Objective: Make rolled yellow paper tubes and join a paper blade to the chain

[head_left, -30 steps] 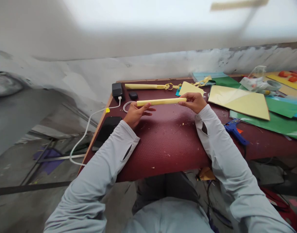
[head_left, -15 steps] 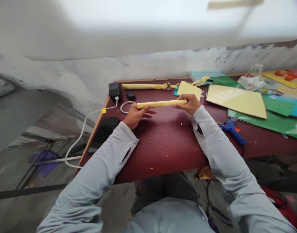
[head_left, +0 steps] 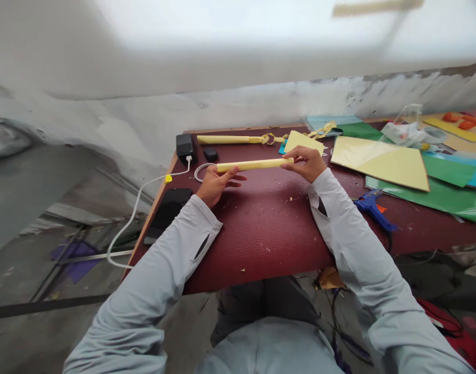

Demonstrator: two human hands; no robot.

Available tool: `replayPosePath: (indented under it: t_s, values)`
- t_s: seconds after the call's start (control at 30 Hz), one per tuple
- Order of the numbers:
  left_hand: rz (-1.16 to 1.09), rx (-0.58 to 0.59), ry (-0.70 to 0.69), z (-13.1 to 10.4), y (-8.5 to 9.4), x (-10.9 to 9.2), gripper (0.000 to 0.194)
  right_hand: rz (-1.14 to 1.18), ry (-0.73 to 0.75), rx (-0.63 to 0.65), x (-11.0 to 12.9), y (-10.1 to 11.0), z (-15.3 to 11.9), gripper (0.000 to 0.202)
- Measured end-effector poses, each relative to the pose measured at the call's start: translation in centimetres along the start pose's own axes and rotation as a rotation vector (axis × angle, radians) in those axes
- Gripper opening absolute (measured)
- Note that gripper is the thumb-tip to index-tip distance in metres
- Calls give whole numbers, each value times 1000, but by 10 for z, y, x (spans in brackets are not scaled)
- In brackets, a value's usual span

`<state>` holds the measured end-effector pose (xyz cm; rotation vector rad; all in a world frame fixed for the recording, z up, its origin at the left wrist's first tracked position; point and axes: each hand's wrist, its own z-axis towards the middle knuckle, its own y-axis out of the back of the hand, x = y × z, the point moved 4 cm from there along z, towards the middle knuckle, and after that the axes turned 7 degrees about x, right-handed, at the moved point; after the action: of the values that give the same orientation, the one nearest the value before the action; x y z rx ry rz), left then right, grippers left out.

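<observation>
A slim yellow paper tube (head_left: 257,164) is held level above the dark red tabletop (head_left: 261,228). My left hand (head_left: 218,183) grips its left end, thumb on the near side and the other fingers under and behind. At the right end, my right hand (head_left: 306,162) pinches the tip between thumb and fingers. Behind the tube lies another yellow paper roll (head_left: 224,139), joined at its right to a chain of yellow paper loops (head_left: 276,138). A square of yellow paper (head_left: 303,142) rests just beyond my right hand.
At the left stand a black power adapter (head_left: 185,148) with a white cable (head_left: 138,200), a small black case (head_left: 210,154) and a black phone (head_left: 171,208). To the right are a blue glue gun (head_left: 376,210), a large yellow sheet (head_left: 381,162), green sheets (head_left: 448,170) and a tape roll (head_left: 433,136).
My right hand has shifted its fingers at the tube's right end, now gripping nearer the tip with fingers more raised. The tube has moved slightly left.
</observation>
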<state>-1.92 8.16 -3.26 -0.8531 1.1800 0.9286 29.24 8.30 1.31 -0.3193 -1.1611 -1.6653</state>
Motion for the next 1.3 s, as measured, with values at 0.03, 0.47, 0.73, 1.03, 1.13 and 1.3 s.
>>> replayPosePath:
  t_s: [0.03, 0.47, 0.73, 1.03, 1.13, 1.3]
  values:
    - [3, -2, -3, 0, 0, 0, 51, -12, 9, 7, 2, 1, 0, 34]
    - [77, 15, -27, -2, -5, -1, 50, -35, 22, 32, 9, 1, 0, 19]
    - [95, 13, -42, -3, -5, -2, 48, -45, -94, 33, 1, 0, 0, 23]
    - [140, 10, -31, -3, -6, -2, 52, -24, -124, 54, 2, -2, 0, 27]
    - [133, 10, -27, -4, -7, -4, 52, -43, -111, 38, 1, 0, 0, 26]
    - [152, 7, -29, -5, -9, -7, 54, -48, -110, 56, -2, -2, 0, 24]
